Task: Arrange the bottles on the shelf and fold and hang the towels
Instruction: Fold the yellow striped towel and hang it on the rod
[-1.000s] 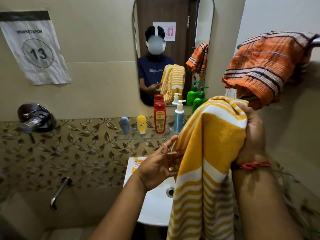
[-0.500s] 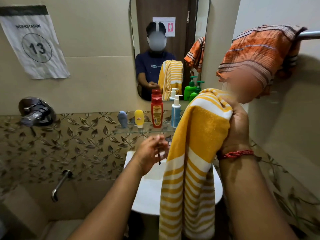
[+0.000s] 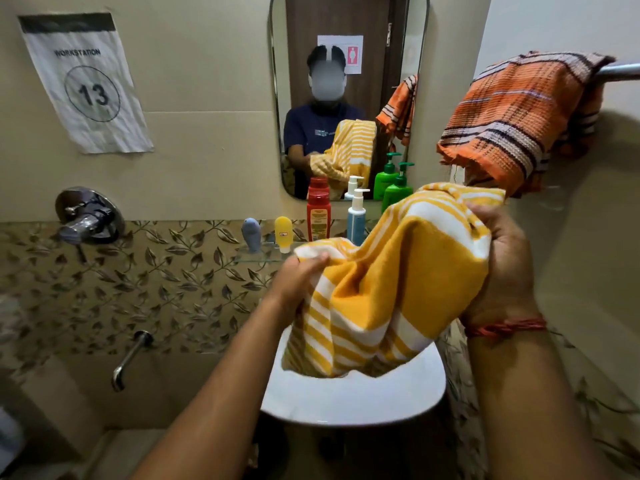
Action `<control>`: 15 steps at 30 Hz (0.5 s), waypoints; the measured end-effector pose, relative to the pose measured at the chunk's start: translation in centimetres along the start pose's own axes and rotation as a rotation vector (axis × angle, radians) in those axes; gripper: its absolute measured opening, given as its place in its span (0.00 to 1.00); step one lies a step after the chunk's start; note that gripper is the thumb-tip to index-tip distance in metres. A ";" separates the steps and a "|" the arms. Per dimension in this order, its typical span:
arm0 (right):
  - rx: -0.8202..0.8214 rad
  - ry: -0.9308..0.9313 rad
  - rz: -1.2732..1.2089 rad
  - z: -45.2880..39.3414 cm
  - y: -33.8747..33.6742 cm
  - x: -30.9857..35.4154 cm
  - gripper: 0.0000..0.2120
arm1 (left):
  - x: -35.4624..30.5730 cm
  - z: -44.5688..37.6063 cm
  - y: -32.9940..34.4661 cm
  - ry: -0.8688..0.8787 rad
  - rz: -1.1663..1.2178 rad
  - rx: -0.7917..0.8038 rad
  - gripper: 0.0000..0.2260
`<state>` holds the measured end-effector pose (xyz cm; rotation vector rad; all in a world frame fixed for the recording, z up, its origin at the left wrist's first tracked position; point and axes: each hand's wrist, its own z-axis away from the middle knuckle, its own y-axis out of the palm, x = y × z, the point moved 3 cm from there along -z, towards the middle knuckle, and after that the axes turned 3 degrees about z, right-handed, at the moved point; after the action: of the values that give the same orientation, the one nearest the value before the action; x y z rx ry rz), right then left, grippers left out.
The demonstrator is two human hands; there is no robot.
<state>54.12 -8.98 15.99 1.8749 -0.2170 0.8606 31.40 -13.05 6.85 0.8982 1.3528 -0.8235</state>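
A yellow towel with white stripes hangs bunched at centre, held at its 9 o'clock and 3 o'clock edges above a white basin. At 2 o'clock an orange plaid towel drapes loosely over a metal rail. On a glass shelf at 11 o'clock stand, left to right, a small grey-blue bottle, a yellow tube, a red bottle, a blue pump bottle and a green pump bottle, possibly partly hidden.

Glass shelf carries seemingly five bottles, standing upright.
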 end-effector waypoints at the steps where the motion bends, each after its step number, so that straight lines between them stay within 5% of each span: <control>1: -0.001 0.027 0.045 0.2 -0.4 -0.2 0.19 | -1.2 0.1 -0.1 0.053 -0.068 -0.037 0.23; 5: -0.059 0.108 0.577 0.9 -1.5 -1.4 0.11 | -5.8 1.0 1.7 0.220 -0.170 0.004 0.13; 10: 0.482 0.469 1.250 2.7 -0.1 -2.0 0.17 | -9.4 2.7 4.0 0.382 -0.298 0.339 0.06; 13: 0.693 0.325 1.198 2.6 0.1 0.0 0.26 | -10.4 3.2 3.5 0.368 -0.299 0.434 0.05; 15: 0.598 0.195 0.939 1.4 -0.1 1.3 0.33 | -11.2 3.1 2.9 0.331 -0.375 0.470 0.04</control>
<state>55.77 -9.84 16.45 2.2070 -0.8306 1.8946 34.73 -14.81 18.20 1.2009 1.6799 -1.3651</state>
